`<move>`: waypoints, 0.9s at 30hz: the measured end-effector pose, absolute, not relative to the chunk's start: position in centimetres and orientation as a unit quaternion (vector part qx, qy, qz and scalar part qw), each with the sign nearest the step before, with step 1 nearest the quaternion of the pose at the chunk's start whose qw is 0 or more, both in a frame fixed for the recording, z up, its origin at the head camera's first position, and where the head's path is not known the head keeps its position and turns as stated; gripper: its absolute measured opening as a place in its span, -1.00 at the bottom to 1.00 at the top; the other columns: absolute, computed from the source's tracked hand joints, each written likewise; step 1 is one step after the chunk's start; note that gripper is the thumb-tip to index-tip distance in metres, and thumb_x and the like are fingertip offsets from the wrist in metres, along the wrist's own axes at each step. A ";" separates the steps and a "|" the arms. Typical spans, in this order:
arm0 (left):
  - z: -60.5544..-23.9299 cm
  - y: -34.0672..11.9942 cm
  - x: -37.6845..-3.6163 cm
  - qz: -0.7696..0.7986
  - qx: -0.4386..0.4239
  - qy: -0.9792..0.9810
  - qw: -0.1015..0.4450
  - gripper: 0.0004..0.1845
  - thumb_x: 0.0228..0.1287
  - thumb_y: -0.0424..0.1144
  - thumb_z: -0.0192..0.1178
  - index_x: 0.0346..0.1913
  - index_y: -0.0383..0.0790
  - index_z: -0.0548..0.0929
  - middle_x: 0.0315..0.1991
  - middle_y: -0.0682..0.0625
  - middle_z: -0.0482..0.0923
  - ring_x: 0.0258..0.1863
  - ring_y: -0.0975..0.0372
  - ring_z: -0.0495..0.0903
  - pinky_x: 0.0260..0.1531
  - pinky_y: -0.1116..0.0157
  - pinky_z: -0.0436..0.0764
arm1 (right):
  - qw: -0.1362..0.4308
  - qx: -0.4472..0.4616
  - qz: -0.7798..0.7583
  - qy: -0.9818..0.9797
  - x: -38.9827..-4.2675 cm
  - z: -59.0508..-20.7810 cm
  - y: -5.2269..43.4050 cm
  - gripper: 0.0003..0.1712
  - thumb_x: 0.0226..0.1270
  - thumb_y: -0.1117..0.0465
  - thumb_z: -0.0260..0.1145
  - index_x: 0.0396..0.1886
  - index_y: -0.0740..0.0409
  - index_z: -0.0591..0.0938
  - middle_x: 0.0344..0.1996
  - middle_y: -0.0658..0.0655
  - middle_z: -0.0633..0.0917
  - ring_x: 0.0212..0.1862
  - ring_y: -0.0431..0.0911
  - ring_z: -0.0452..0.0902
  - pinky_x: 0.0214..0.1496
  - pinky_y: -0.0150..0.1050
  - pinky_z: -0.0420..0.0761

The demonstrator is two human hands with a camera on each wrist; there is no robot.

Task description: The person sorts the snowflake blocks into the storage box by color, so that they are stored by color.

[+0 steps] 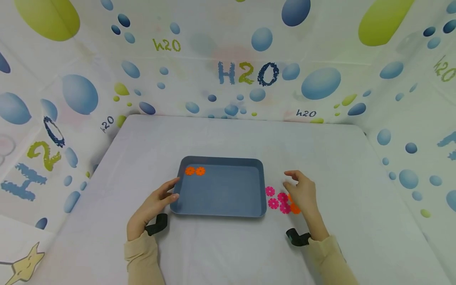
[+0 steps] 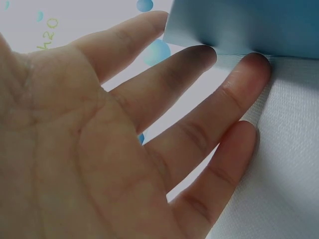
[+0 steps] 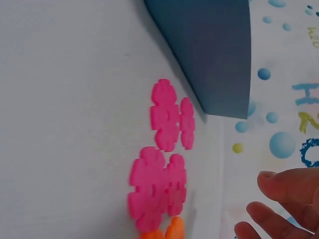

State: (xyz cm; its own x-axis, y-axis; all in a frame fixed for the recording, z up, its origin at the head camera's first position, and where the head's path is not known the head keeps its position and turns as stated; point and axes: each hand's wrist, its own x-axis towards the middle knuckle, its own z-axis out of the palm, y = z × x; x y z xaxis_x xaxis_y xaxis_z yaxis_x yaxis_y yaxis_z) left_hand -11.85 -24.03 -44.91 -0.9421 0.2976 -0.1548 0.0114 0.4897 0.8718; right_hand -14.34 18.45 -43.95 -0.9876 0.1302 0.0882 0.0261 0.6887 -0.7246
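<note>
A blue-grey rectangular tray (image 1: 221, 190) lies on the table, two orange flower-shaped discs (image 1: 200, 171) in its upper left corner. My left hand (image 1: 154, 206) is at the tray's left side, its fairly straight fingertips touching the outer wall in the left wrist view. Just right of the tray are several pink flower-shaped discs (image 1: 273, 203), with orange flower discs (image 1: 295, 208) partly hidden by my right hand (image 1: 303, 194). That hand hovers over them, thumb and index finger apart with nothing between. In the right wrist view, pink discs (image 3: 164, 117) lie near the tray's corner (image 3: 214, 64).
A white cloth (image 1: 221, 249) covers the table. Behind and beside it hangs a white curtain (image 1: 199, 79) printed with blue and green drops. Dark bands with a small protruding piece (image 1: 156, 225) sit at both wrists, by the beige sleeves (image 1: 142, 257).
</note>
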 end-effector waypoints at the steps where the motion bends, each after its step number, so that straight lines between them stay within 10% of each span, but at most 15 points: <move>1: -44.9 -24.1 -11.9 0.497 0.091 0.851 0.144 -0.36 0.33 -0.15 0.04 0.41 -0.14 0.10 0.36 -0.35 0.04 0.22 -0.28 0.20 0.05 -0.16 0.33 | 0.061 -0.042 0.391 -0.917 -14.2 -44.1 18.5 -0.69 0.19 0.28 0.26 -0.04 0.21 0.59 -0.08 0.33 0.62 -0.15 0.18 0.52 -0.50 -0.23 0.50; 27: -45.5 -24.1 -12.0 0.497 0.085 0.851 0.143 -0.36 0.33 -0.11 0.05 0.41 -0.12 0.10 0.36 -0.33 0.05 0.21 -0.28 0.21 0.07 -0.16 0.32 | 0.042 -0.073 0.339 -0.937 -11.7 -46.0 19.4 -0.60 0.03 0.41 0.31 -0.05 0.30 0.57 -0.17 0.33 0.63 -0.19 0.13 0.54 -0.26 -0.06 0.59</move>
State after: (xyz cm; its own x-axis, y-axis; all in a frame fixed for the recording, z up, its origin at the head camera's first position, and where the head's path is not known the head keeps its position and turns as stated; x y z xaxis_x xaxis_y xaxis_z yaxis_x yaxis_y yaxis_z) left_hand -11.96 -24.15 -45.46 -0.9446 0.2872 -0.1587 0.0028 0.4906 0.8714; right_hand -11.71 19.43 -46.03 -0.9859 0.1650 0.0291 0.1082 0.7597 -0.6412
